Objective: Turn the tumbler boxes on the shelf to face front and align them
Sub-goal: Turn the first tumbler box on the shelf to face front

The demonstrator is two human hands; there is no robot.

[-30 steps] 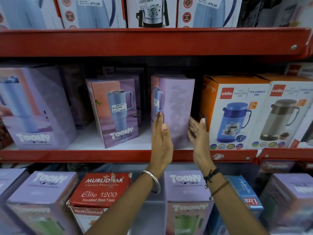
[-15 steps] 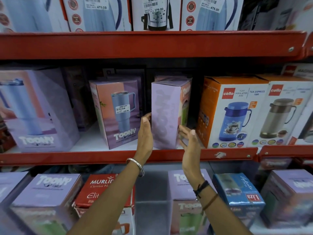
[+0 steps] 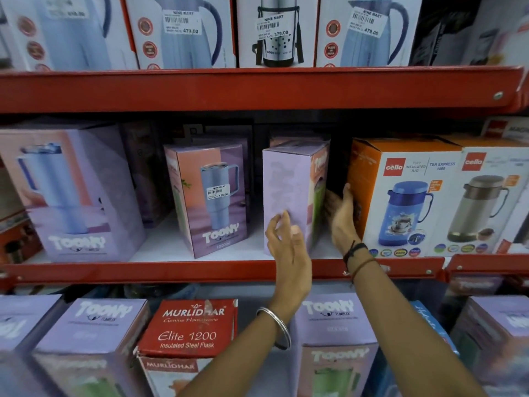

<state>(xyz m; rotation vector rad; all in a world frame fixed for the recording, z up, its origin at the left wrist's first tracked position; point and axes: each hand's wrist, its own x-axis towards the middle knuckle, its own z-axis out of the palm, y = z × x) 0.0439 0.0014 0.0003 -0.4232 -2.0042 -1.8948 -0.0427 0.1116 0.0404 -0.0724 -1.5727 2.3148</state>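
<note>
The lilac box (image 3: pixel 286 196) stands on the red shelf (image 3: pixel 200 272), plain side to me. My left hand (image 3: pixel 289 247), at its 6 o'clock, touches it with loose fingers; my right hand (image 3: pixel 342 219), at 3 o'clock, is open beside it.

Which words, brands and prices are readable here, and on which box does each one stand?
"TOONY": purple tumbler box
"129.00": its price sticker
"cello", "TEA EXPRESS": orange jug box
"MURLIDHAR", "Elite 1200", "Insulated Steel Flask": red flask box
"NINE MART", "379.00": bottle box
Remaining small print is blurred.
</note>
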